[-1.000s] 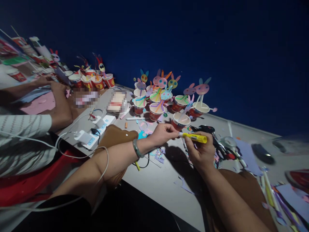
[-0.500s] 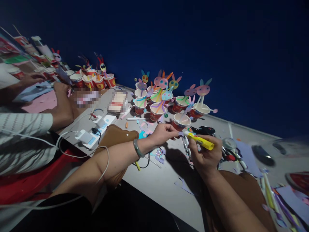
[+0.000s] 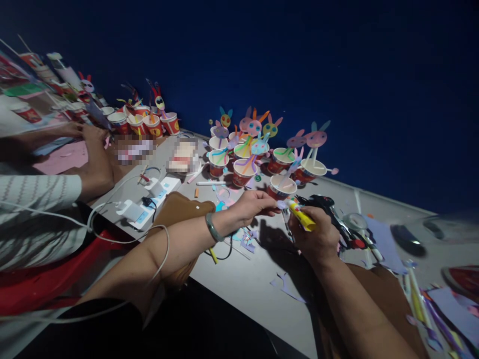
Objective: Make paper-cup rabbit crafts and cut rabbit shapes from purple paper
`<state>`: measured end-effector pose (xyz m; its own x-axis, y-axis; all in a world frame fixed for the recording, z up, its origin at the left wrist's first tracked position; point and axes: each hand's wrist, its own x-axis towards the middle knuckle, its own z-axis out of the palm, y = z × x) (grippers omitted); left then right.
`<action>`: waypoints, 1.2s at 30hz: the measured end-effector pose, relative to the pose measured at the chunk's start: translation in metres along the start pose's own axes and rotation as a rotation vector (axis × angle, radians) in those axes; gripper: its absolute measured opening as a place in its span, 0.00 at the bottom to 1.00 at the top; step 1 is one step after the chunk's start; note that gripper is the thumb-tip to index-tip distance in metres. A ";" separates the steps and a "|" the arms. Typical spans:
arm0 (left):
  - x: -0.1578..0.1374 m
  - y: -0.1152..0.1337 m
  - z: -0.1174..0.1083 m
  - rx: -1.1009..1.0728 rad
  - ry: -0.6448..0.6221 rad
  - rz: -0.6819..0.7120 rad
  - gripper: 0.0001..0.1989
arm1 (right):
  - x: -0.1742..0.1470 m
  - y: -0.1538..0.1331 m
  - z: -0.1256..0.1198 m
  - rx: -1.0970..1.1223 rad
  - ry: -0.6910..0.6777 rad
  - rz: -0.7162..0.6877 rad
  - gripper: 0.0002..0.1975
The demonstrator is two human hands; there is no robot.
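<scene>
My left hand (image 3: pixel 256 207), with a bangle on the wrist, pinches a small pale purple paper piece (image 3: pixel 280 204). Held in my right hand (image 3: pixel 318 234) is a yellow glue stick (image 3: pixel 304 218), its white end beside the paper piece; whether they touch I cannot tell. Just beyond both hands stands a red and white paper cup (image 3: pixel 281 188) with a light purple rabbit-eared figure in it. Behind it are several similar cups, among them one with a pink rabbit figure (image 3: pixel 316 138). Purple paper scraps (image 3: pixel 247 242) lie below my left hand.
A glue gun (image 3: pixel 318 202) and a tape roll (image 3: pixel 355 221) lie right of the cups. On the left are a power strip (image 3: pixel 159 199) with cables and a brown cushion (image 3: pixel 179 212). A co-worker's arms (image 3: pixel 97 164) rest over pink paper (image 3: pixel 62 158).
The glue stick has tilted, its yellow end swinging left and toward me as my right hand turned. The co-worker's hands have come together.
</scene>
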<state>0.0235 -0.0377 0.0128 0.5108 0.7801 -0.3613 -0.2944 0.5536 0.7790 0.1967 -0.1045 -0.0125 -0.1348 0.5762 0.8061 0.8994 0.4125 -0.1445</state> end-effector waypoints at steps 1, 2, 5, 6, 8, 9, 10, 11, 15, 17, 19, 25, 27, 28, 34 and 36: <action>0.000 0.000 0.000 0.009 0.005 0.002 0.06 | 0.001 -0.001 0.000 -0.010 0.036 -0.006 0.14; 0.000 0.001 0.000 0.020 0.012 0.002 0.06 | 0.002 -0.002 0.000 -0.008 0.075 -0.007 0.16; -0.001 0.001 0.001 0.035 0.023 0.007 0.07 | 0.002 -0.007 0.002 0.061 0.123 -0.019 0.20; -0.001 0.000 0.001 0.036 0.021 0.007 0.08 | 0.001 -0.008 0.003 0.092 0.106 -0.029 0.19; -0.002 0.000 0.002 0.033 0.018 0.008 0.08 | 0.000 -0.008 0.005 0.138 0.045 -0.053 0.17; -0.002 0.000 0.002 0.031 0.017 0.007 0.08 | 0.000 -0.007 0.005 0.147 0.011 -0.060 0.16; -0.002 0.000 0.002 0.030 0.020 0.007 0.08 | -0.001 -0.006 0.006 0.146 -0.014 -0.063 0.15; -0.002 0.000 0.002 0.027 0.025 0.009 0.09 | -0.001 -0.004 0.005 0.138 -0.036 -0.064 0.14; -0.001 0.000 0.002 0.020 0.028 0.030 0.09 | -0.001 -0.001 0.003 0.060 -0.018 -0.042 0.13; 0.000 -0.001 0.001 0.024 0.019 0.045 0.09 | -0.001 -0.002 0.002 0.017 0.044 -0.018 0.14; 0.002 -0.002 0.000 0.040 0.016 0.069 0.08 | -0.001 -0.004 0.003 0.039 0.081 -0.008 0.16; 0.004 -0.008 -0.003 0.166 0.020 0.201 0.06 | 0.002 -0.008 0.003 0.089 -0.075 -0.023 0.11; 0.003 -0.008 -0.004 0.200 0.013 0.235 0.05 | 0.004 -0.007 0.001 0.021 -0.091 -0.004 0.09; 0.004 -0.008 -0.004 0.209 0.009 0.243 0.05 | 0.005 -0.007 0.000 -0.011 -0.077 0.004 0.08; 0.004 -0.006 -0.004 0.139 0.013 0.186 0.06 | 0.005 -0.008 -0.001 0.042 -0.016 -0.040 0.12; 0.003 -0.005 -0.003 0.082 0.013 0.131 0.06 | 0.005 -0.008 0.000 0.075 -0.068 -0.093 0.11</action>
<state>0.0246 -0.0372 0.0060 0.4619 0.8480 -0.2599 -0.2905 0.4215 0.8591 0.1893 -0.1050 -0.0072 -0.2464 0.5787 0.7774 0.8485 0.5164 -0.1155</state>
